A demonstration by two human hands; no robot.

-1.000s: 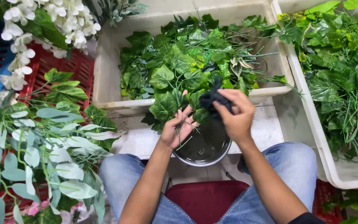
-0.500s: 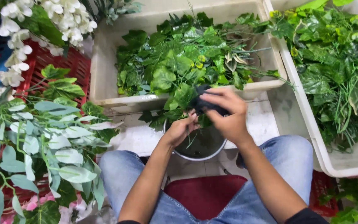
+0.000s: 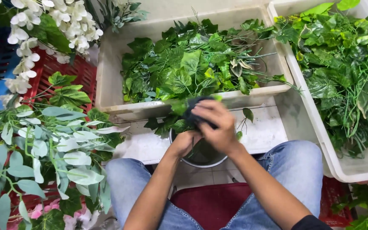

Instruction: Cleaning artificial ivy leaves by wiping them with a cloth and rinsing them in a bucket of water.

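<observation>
My right hand [image 3: 216, 126] is closed around a dark cloth [image 3: 191, 111] and presses it against a sprig of green artificial leaves [image 3: 167, 122]. My left hand [image 3: 184, 142] sits just under the right one and grips the lower stem end of that sprig; its fingers are mostly hidden. Both hands hover over a round metal bowl [image 3: 203, 159] that stands on the tiled floor between my knees. What is inside the bowl is dark and hard to make out.
A cream plastic tub [image 3: 107, 91] full of green leaves lies just beyond the bowl, and a second white tub [image 3: 320, 132] of foliage runs along the right. On the left are red crates [image 3: 79, 72], pale leafy branches [image 3: 43, 149] and white artificial flowers [image 3: 30, 38].
My hands have shifted slightly toward me over the bowl. The right hand has closed further over the cloth and sprig, and the left hand has slid beneath it.
</observation>
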